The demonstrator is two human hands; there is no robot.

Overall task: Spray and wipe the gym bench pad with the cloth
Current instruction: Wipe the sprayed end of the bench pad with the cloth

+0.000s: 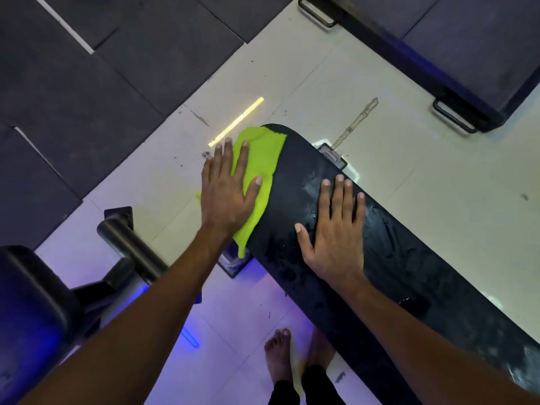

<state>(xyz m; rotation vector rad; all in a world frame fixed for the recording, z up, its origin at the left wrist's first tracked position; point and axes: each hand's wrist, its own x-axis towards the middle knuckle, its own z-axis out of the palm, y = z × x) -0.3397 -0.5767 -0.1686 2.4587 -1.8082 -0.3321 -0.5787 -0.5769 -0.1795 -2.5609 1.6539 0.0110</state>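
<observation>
Head view: left hand (226, 194) lies flat, fingers (244, 159) straight and spread, pressing the lime-green cloth (261, 159) on the near end of the black bench pad (295, 171), likely mid-wipe. Right hand (336, 229) rests open-palmed on the pad, holding nothing, probably bracing. Cloth drapes over the pad's left edge. Pad is glossy, with wet streaks and smears beside the right hand.

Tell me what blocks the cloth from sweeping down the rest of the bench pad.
The right hand lies flat on the bench pad, right in the path of the cloth under the left hand. Nothing else visible.
</observation>
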